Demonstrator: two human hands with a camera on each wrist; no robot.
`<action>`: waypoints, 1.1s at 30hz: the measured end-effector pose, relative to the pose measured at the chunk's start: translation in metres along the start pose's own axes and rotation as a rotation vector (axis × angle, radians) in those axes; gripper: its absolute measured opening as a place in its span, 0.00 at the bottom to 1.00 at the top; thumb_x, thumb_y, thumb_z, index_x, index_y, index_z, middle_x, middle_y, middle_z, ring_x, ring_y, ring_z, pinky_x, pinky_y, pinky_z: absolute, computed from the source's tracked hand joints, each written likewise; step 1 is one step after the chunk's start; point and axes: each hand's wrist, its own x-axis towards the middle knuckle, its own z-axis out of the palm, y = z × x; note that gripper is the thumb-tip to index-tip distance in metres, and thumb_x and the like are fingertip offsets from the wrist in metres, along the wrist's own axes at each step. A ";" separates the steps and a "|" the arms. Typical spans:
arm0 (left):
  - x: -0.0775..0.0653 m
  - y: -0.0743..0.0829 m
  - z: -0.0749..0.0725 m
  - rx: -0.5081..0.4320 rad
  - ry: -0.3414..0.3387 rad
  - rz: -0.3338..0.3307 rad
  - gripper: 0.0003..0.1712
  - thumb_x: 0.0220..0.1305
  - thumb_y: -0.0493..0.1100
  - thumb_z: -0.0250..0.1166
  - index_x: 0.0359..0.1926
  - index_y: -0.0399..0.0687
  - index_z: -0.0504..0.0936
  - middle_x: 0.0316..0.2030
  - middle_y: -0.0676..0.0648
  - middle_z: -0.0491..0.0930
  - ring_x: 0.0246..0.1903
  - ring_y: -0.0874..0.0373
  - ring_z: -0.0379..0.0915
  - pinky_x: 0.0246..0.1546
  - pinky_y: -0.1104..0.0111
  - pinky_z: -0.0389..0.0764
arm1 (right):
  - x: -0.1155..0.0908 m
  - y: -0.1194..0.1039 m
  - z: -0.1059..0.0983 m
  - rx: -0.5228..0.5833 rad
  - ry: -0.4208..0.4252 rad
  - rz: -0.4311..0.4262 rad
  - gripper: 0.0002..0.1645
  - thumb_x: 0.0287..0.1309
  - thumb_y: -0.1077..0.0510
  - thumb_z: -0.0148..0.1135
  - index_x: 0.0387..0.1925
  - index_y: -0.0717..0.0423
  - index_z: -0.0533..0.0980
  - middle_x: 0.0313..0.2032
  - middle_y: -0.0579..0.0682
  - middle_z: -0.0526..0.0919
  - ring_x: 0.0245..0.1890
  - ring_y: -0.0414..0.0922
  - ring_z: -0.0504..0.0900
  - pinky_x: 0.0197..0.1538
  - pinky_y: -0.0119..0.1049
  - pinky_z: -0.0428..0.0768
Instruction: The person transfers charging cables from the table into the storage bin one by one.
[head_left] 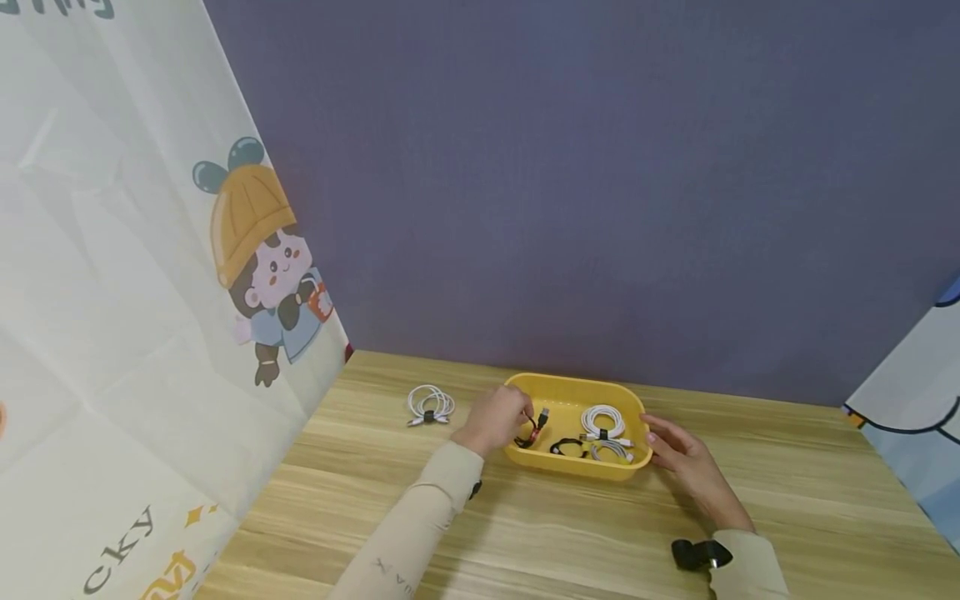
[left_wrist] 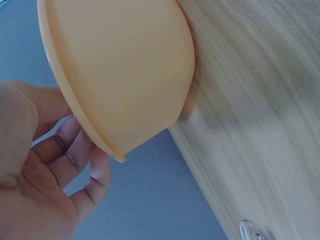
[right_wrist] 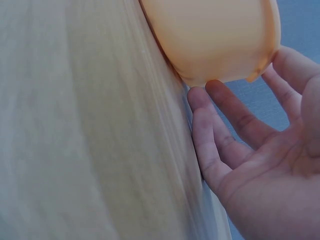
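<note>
A yellow plastic basket (head_left: 573, 385) sits on the table, with coiled cables inside. My left hand (head_left: 498, 417) reaches over its left rim, and the fingertips pinch a black cable (head_left: 538, 427) with a red tie and a USB plug. In the left wrist view the basket wall (left_wrist: 125, 75) hides the fingertips of that hand (left_wrist: 45, 170). At the other end, my right hand (head_left: 686, 462) touches the basket's outside with fairly straight fingers. The right wrist view has the thumb by the rim and other fingertips (right_wrist: 215, 87) against the end wall.
In the basket's right half lie a white cable coil (head_left: 602, 411), a grey cable (head_left: 615, 447) and a small black cable (head_left: 558, 448). Another white cable (head_left: 431, 400) rests on the wooden table (head_left: 555, 533) left of the basket. A dark blue panel (head_left: 570, 192) stands behind.
</note>
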 end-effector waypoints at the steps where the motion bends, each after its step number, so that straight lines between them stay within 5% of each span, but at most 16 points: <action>1: 0.000 0.000 0.001 0.008 -0.001 0.004 0.03 0.65 0.42 0.72 0.38 0.56 0.90 0.40 0.56 0.89 0.41 0.60 0.85 0.41 0.70 0.86 | 0.000 0.000 0.000 -0.001 0.001 0.000 0.36 0.75 0.44 0.56 0.75 0.58 0.64 0.67 0.58 0.72 0.51 0.21 0.76 0.51 0.25 0.83; 8: 0.003 0.001 0.006 0.094 -0.008 0.039 0.03 0.65 0.44 0.72 0.38 0.59 0.91 0.38 0.58 0.89 0.39 0.63 0.84 0.41 0.69 0.85 | 0.000 0.002 -0.001 -0.009 0.004 -0.019 0.35 0.75 0.46 0.56 0.75 0.59 0.64 0.60 0.40 0.76 0.51 0.21 0.76 0.50 0.25 0.83; 18: 0.003 0.003 0.010 0.124 -0.027 0.035 0.05 0.63 0.43 0.73 0.38 0.61 0.92 0.38 0.60 0.90 0.40 0.63 0.84 0.48 0.63 0.81 | 0.000 0.001 0.000 -0.019 0.006 -0.004 0.36 0.75 0.44 0.55 0.75 0.58 0.64 0.67 0.59 0.72 0.50 0.20 0.75 0.51 0.25 0.83; 33: 0.006 0.011 0.010 0.105 -0.056 -0.001 0.17 0.59 0.32 0.69 0.38 0.61 0.92 0.39 0.60 0.90 0.43 0.61 0.86 0.65 0.50 0.76 | 0.000 -0.001 0.000 -0.012 0.016 0.000 0.36 0.74 0.44 0.56 0.74 0.59 0.65 0.62 0.44 0.75 0.50 0.20 0.76 0.51 0.25 0.83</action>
